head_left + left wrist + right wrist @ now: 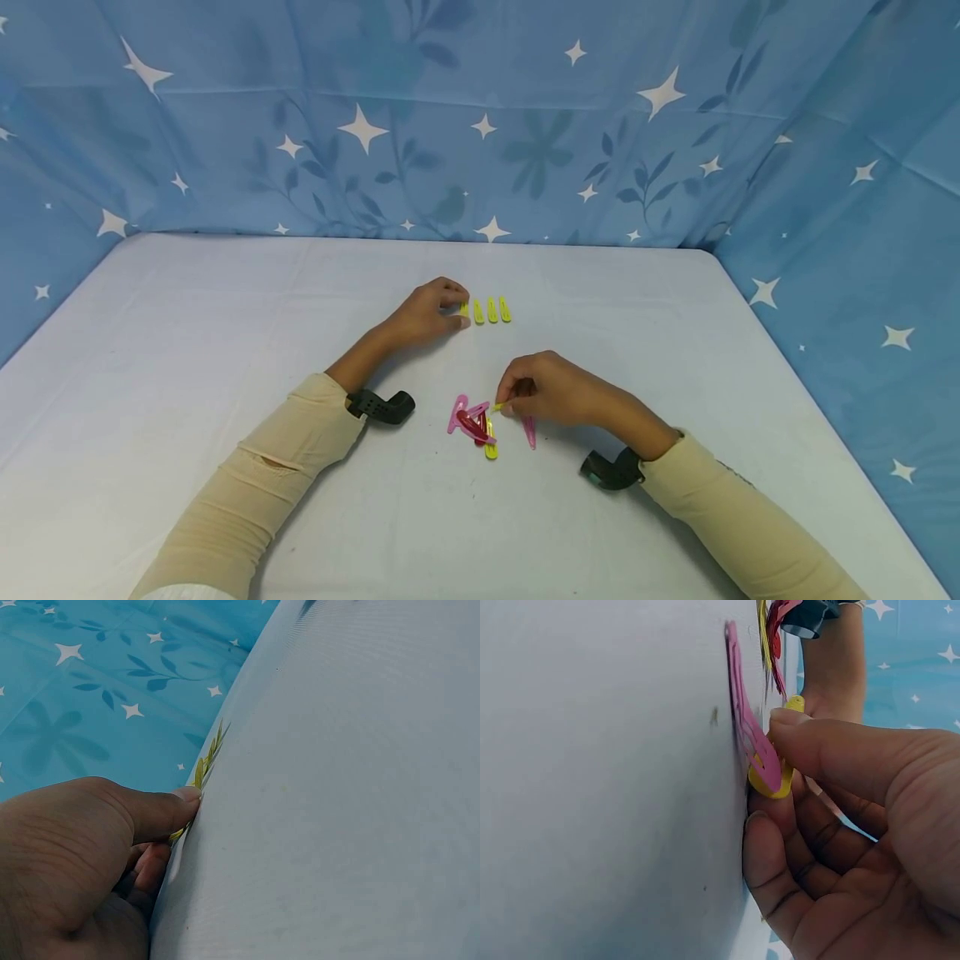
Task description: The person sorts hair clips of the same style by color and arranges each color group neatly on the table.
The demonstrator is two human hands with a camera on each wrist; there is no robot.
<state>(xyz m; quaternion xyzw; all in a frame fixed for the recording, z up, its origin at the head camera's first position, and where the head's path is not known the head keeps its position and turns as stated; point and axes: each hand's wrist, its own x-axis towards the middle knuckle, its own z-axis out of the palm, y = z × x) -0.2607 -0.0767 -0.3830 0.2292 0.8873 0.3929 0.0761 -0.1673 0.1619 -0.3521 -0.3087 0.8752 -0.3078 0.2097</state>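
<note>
Head view: I judge the step as laying yellow snap clips (pixel 492 310) in a row, fed from the mixed pile (pixel 471 423). Left wrist: left hand (pixel 79 851) side-on, pinching the row's end clip (pixel 178 835). Right wrist: right hand (pixel 870 817) curled, pinching a yellow clip (pixel 762 786); next calls for lifting clear of the overlapping pink clip (pixel 769 771).

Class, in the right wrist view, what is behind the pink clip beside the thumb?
Behind the pink clip is part of a yellow clip, pinched by the right hand. The pink clip and thumb cover parts of it, which cannot be seen.
</note>
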